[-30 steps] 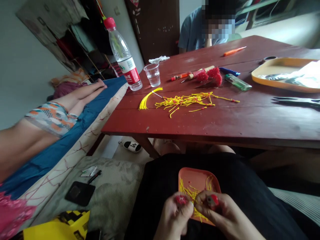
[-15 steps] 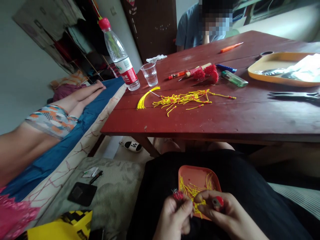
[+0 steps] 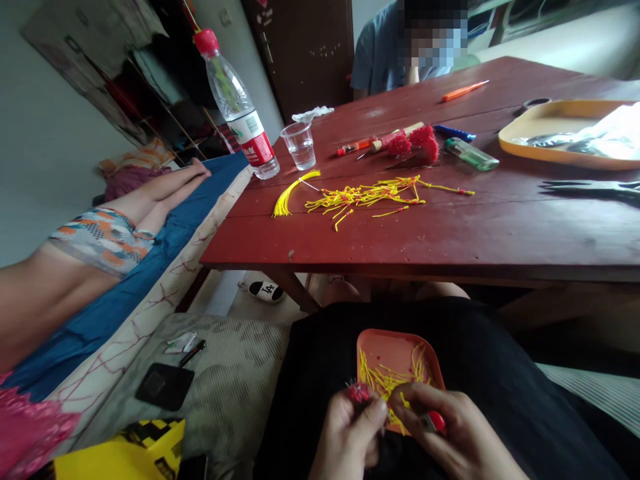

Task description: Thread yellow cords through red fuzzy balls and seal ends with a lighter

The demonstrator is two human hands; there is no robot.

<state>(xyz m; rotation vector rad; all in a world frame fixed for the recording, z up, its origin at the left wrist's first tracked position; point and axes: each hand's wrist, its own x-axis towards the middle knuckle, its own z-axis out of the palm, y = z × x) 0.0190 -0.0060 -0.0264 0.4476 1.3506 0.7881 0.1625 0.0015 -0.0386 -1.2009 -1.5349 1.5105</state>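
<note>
My left hand (image 3: pixel 353 427) is closed, pinching a small red bristly bundle (image 3: pixel 358 392) with thin pale ends sticking up. Close beside it, my right hand (image 3: pixel 445 420) is curled round a small red thing that looks like a lighter (image 3: pixel 437 421), mostly hidden by the fingers. A bit of yellow cord (image 3: pixel 405 400) shows at the right thumb and forefinger. Both hands are over the near edge of an orange tray (image 3: pixel 385 339) on my lap. Short yellow cords (image 3: pixel 383 380) with red bits lie in the tray.
On the red table (image 3: pixel 300 243) lie yellow cords (image 3: pixel 360 195), a yellow tassel (image 3: pixel 295 195), red bristly pieces (image 3: pixel 424 143), a green lighter (image 3: pixel 471 155) and pliers (image 3: pixel 590 190). A bottle (image 3: pixel 245 127) and plastic cup (image 3: pixel 300 147) stand left. A person (image 3: pixel 380 57) sits opposite.
My right hand has turned slightly, so less of the red lighter shows and the yellow cord at its fingertips is plainer. The left hand has barely moved.
</note>
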